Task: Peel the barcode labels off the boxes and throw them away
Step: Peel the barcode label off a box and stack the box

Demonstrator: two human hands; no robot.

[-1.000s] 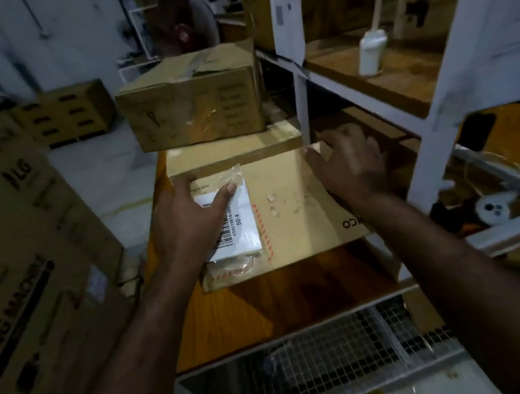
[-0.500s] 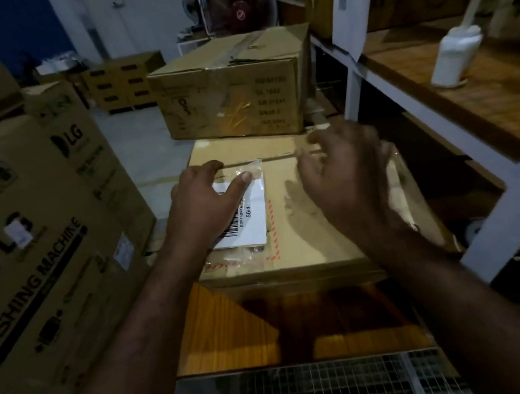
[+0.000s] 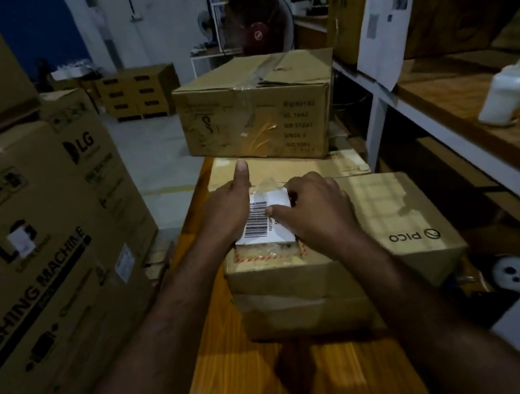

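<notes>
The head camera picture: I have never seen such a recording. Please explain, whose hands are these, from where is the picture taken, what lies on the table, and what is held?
There is no machine here. A person wears a camera on the head, so you look down along both forearms. The left hand and the right hand rest on a white barcode label in a clear pouch stuck on top of a cardboard box marked PICO. The right thumb presses on the label; the fingers reach over its top edge. Whether it is already pinched, I cannot tell. The PICO box sits on a flatter box, on a wooden table. Behind stands a larger taped box. Big LG boxes stand at the left, and shelves at the right.
</notes>
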